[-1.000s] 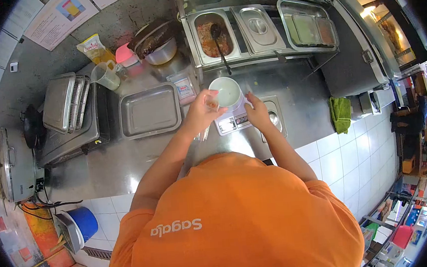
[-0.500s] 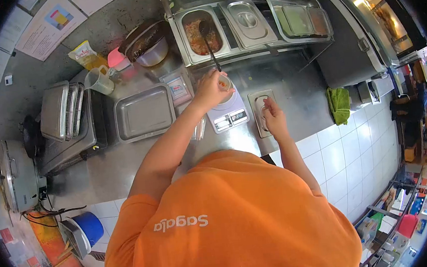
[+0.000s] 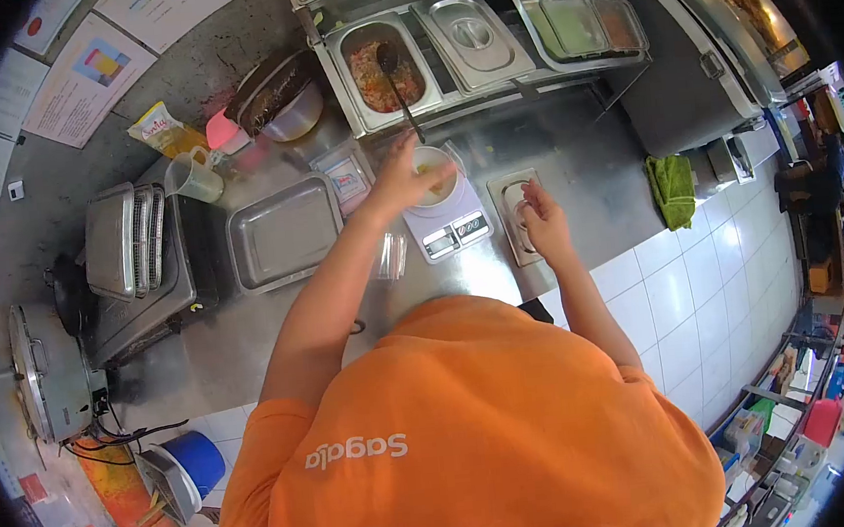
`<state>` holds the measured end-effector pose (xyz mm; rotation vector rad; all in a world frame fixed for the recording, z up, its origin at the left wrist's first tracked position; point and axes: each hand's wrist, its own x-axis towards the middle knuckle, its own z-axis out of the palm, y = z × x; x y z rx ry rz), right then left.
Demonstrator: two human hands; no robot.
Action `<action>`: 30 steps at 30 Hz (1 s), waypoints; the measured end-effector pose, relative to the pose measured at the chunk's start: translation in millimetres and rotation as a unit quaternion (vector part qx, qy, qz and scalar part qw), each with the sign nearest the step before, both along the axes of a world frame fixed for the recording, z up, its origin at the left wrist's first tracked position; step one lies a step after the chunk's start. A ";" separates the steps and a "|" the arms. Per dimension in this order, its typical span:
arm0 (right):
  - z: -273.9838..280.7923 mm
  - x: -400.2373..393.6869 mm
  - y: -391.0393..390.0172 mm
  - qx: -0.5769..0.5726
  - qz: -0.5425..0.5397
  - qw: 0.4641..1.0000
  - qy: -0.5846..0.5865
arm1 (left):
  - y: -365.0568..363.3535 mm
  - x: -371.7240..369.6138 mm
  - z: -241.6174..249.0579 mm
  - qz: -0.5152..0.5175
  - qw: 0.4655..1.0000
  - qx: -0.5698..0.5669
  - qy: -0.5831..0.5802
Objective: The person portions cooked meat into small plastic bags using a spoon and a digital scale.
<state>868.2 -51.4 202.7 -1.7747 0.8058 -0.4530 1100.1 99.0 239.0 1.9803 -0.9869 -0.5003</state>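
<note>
A white bowl [image 3: 431,195] with a little food visible in it sits on a white digital kitchen scale [image 3: 453,233]. My left hand [image 3: 403,178] is at the bowl's left side, fingers apart, one digit stretched across the bowl's opening. Just beyond it, the dark handle of a ladle [image 3: 394,79] slopes out of a steel pan of chopped food mix [image 3: 367,70]. To the right of the scale, a small steel lid [image 3: 513,197] lies on the counter. Over its right side hovers my right hand [image 3: 547,228], loosely curled, thumb apart from the fingers, with nothing visible in it.
Left of the scale are an empty steel tray [image 3: 286,236], a printed packet [image 3: 344,182] and a measuring jug [image 3: 193,176]. Behind, a lidded steel pan [image 3: 476,41] and a tray with green and red contents [image 3: 577,23] stand raised. A green cloth [image 3: 671,191] hangs at the counter's right edge.
My left hand has shifted slightly left and down, its fingers spreading, so more of the bowl shows. The right hand stays over the lid. The camera view has shifted a little.
</note>
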 end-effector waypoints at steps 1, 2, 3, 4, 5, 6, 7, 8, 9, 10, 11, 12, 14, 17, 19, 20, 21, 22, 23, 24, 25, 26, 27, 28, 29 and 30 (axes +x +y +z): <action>-2.4 -2.1 -0.6 0.002 -0.001 1.000 0.001 | 0.5 2.9 -2.5 -0.001 1.000 0.002 0.001; -2.6 -2.6 -1.3 0.011 -0.006 1.000 0.004 | 0.4 7.8 -4.4 -0.013 0.999 -0.029 0.025; -3.1 -3.6 -1.7 0.021 -0.012 1.000 0.008 | 0.2 11.8 -6.7 -0.027 0.997 -0.059 0.050; -3.9 -4.6 -2.1 0.023 -0.014 1.000 0.009 | 0.1 14.4 -9.5 -0.028 0.997 -0.058 0.051; -5.0 -5.1 -3.0 0.019 -0.013 1.000 0.002 | -0.3 15.9 -9.2 -0.045 0.997 -0.049 0.029; -5.8 -5.9 -3.5 0.015 -0.012 1.000 -0.006 | -1.9 16.9 -8.7 -0.063 0.997 -0.040 0.008; -6.6 -7.0 -3.2 0.016 -0.015 1.000 -0.006 | -4.7 17.5 -8.3 -0.065 0.997 -0.039 0.008; -6.1 -7.2 -3.1 0.012 -0.019 1.000 -0.006 | -8.5 18.9 -9.7 -0.070 0.997 -0.002 -0.016; -5.5 -7.0 -2.9 0.007 -0.023 1.000 -0.006 | -12.0 20.5 -10.7 -0.074 0.996 0.036 -0.040; -4.9 -7.1 -2.9 0.007 -0.025 1.000 -0.007 | -15.9 21.9 -11.8 -0.076 0.996 0.035 -0.041; -4.4 -7.8 -3.0 -0.001 -0.025 1.000 -0.015 | -20.3 22.7 -12.4 -0.085 0.993 0.059 -0.060; -4.0 -9.0 -2.8 -0.009 -0.024 0.999 -0.022 | -23.9 23.8 -13.0 -0.095 0.989 0.083 -0.079; -1.8 -10.8 -3.6 -0.006 -0.026 0.999 -0.018 | -31.4 32.2 -22.4 -0.122 0.986 0.093 -0.061; 4.6 -12.5 -3.3 0.003 -0.028 0.999 -0.014 | -35.7 35.4 -30.7 -0.150 0.982 0.103 -0.051; 6.5 -12.8 -2.9 0.007 -0.030 0.999 -0.016 | -35.4 34.2 -29.3 -0.152 0.981 0.102 -0.060; 5.6 -11.9 -2.4 0.011 -0.032 0.999 -0.022 | -33.4 30.6 -24.2 -0.135 0.984 0.102 -0.051; 5.0 -10.9 -2.2 0.014 -0.035 0.999 -0.030 | -31.4 27.3 -18.8 -0.119 0.987 0.102 -0.042; 4.9 -10.4 -2.5 0.011 -0.035 0.999 -0.034 | -30.1 25.9 -12.6 -0.109 0.987 0.118 0.001; 6.1 -9.8 -2.7 0.012 -0.031 0.999 -0.030 | -27.8 21.1 -7.8 -0.109 0.987 0.116 -0.004; 6.2 -8.9 -2.9 0.013 -0.026 0.999 -0.025 | -25.1 15.3 -5.3 -0.113 0.985 0.121 -0.047; 5.1 -7.3 -2.6 0.010 -0.026 0.999 -0.029 | -22.4 9.0 -3.1 -0.117 0.981 0.126 -0.089; 2.6 -5.4 -2.4 0.007 -0.027 0.999 -0.021 | -22.4 1.6 -2.5 -0.115 0.981 0.124 -0.093; 5.6 -2.4 -1.1 0.002 -0.027 1.000 -0.013 | -25.3 -6.7 -4.3 -0.099 0.975 0.139 -0.142; 10.0 0.0 1.0 -0.003 -0.021 1.000 -0.018 | -29.4 -13.8 -4.7 -0.080 0.966 0.153 -0.192; 26.3 5.6 7.0 -0.077 0.014 0.996 -0.030 | -32.6 -18.1 -4.5 -0.056 0.954 0.166 -0.243; 46.9 16.0 10.8 -0.153 0.049 0.986 -0.043 | -34.9 -20.4 -5.4 -0.043 0.954 0.160 -0.249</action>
